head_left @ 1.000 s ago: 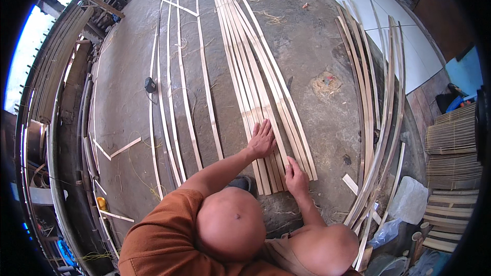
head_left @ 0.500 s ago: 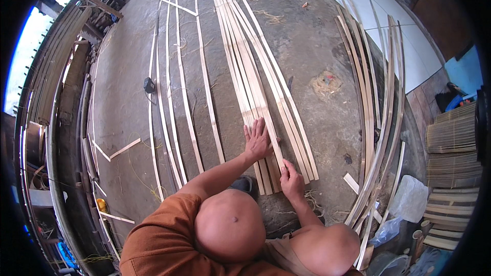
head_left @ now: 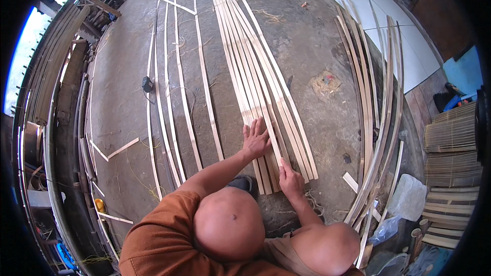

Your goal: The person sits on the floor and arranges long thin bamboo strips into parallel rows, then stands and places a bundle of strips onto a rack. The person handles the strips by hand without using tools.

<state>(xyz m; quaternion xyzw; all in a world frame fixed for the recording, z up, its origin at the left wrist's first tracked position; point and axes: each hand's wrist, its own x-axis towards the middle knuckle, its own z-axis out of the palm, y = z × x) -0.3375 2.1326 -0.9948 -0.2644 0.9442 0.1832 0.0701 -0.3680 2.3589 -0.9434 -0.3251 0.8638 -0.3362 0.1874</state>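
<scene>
Long pale bamboo strips (head_left: 239,71) lie side by side in a bundle on the floor before me, fanning a little toward the far end. My left hand (head_left: 257,138) rests flat across the near part of the bundle, fingers spread. To its right, my right hand (head_left: 291,179) pinches the near end of one bamboo strip (head_left: 274,135), which runs forward over the others past my left fingers. Two or more strips (head_left: 294,133) lie slightly apart on the right side. My left palm hides part of the strips under it.
Separate strips (head_left: 182,92) lie left of the bundle, near a small dark object (head_left: 148,84). More strips (head_left: 386,122) are piled at the right. Slatted bamboo bundles (head_left: 450,135), a whitish block (head_left: 407,197) and poles (head_left: 56,122) line the sides of the concrete floor.
My right hand has shifted very slightly up and left with the strip's end. Some strips in the bundle now show more distinct gaps. My left hand stays nearly in place.
</scene>
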